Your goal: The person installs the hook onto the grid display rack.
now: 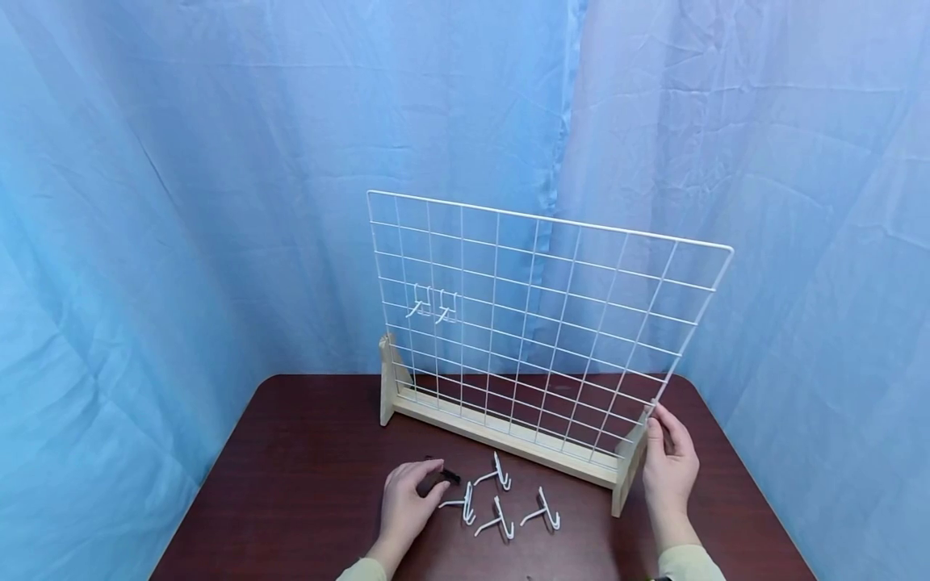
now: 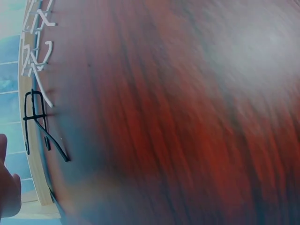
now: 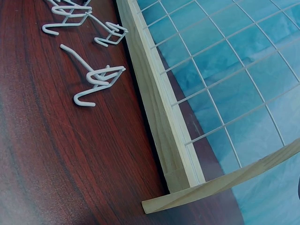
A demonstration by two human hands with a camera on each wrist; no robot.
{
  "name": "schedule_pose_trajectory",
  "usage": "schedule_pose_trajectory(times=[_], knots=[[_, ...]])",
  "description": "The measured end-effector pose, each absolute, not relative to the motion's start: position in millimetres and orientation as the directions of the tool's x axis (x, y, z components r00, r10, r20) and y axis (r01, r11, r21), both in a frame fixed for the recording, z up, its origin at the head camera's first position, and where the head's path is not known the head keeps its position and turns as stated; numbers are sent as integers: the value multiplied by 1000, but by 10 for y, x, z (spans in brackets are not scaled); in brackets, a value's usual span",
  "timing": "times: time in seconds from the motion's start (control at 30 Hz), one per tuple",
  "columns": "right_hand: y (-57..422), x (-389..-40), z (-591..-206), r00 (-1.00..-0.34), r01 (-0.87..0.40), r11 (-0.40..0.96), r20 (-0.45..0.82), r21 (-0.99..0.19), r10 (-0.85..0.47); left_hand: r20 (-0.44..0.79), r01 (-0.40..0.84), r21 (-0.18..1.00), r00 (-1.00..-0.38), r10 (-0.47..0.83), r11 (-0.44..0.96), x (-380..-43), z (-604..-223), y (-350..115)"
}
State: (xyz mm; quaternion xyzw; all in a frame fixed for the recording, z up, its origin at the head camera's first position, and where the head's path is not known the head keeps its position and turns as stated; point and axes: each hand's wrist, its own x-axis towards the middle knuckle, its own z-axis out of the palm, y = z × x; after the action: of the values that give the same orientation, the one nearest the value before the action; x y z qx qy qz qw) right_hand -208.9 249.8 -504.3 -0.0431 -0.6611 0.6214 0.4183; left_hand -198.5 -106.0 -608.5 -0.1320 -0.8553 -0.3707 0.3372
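Observation:
My left hand point(image 1: 408, 499) hovers over the table beside a black wire hook point(image 1: 452, 476), thumb and fingers apart. In the left wrist view the black hook point(image 2: 35, 116) lies just beyond the fingertips point(image 2: 10, 187). With thumb and fingers, my right hand point(image 1: 670, 464) grips the wooden end piece point(image 1: 630, 460) of a stand, at the lower right of a white wire grid panel point(image 1: 538, 217). Several white wire hooks point(image 1: 468, 502) lie in front of the stand; one white hook point(image 3: 89, 77) shows large in the right wrist view. Two white hooks point(image 1: 419, 308) hang at the grid's left.
The grid rises from a pale wooden base board point(image 1: 508, 440) set at an angle across the dark red-brown table point(image 1: 305, 484). Another wooden end piece point(image 1: 387, 387) stands at the left. Blue curtains point(image 1: 291, 202) enclose the table's back and sides.

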Motion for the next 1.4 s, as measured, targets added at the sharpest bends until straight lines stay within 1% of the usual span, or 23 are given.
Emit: schedule_pose_trajectory(times=[0.27, 0.67, 0.83, 1.07, 1.23, 1.4], knots=[[2495, -2095, -5040, -643, -468, 229, 506, -854, 575, 690, 546, 471, -717, 96, 693, -1966, -6114, -1170], [2500, -2094, -5038, -640, -470, 240, 515, -849, 571, 698, 654, 397, -671, 251, 644, -1987, -6183, -1209], [2500, -2092, -5036, -638, -468, 250, 521, -847, 567, 696, 673, 377, -659, 284, 636, -1997, -6227, -1173], [2492, -2082, -5040, -637, -459, 260, 519, -850, 570, 675, 655, 356, -673, 301, 667, -1977, -6303, -1159], [2491, -2080, -5022, -636, -461, 245, 510, -853, 579, 678, 654, 329, -666, 311, 681, -1971, -6328, -1151], [2483, -2074, -5012, -642, -457, 242, 506, -856, 576, 671, 642, 324, -673, 309, 695, -1962, -6344, -1133]])
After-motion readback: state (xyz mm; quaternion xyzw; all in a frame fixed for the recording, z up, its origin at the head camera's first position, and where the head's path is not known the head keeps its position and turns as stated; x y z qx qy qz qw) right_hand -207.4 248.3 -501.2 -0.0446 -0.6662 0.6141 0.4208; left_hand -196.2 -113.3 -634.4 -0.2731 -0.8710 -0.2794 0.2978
